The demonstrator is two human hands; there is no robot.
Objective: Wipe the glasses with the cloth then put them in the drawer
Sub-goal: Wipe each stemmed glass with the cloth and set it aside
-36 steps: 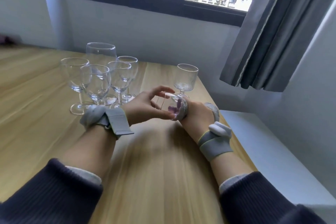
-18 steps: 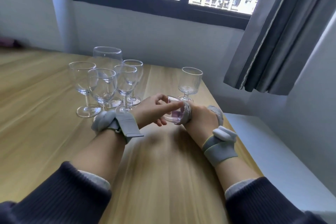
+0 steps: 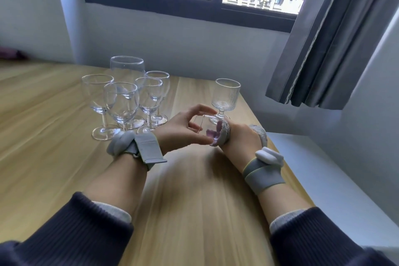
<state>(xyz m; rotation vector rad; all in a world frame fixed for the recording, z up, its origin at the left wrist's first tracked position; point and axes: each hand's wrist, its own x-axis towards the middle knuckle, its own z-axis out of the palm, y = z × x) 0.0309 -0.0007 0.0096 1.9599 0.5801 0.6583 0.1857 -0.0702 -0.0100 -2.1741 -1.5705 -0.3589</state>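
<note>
left hand [image 3: 181, 129]: thumb and fingers curled round the glass [image 3: 204, 127], held above the table [image 3: 64, 136]
right hand [image 3: 241, 138]: grips the cloth [image 3: 222, 134], pressed to the glass
other glasses [image 3: 125, 97]: upright, behind the hands
ribbed glass [image 3: 225, 95]: apart, right

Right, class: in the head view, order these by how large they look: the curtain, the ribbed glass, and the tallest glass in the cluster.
1. curtain, by far the largest.
2. tallest glass, widest bowl, though partly hidden behind the others.
3. ribbed glass, clearly smaller.
</note>
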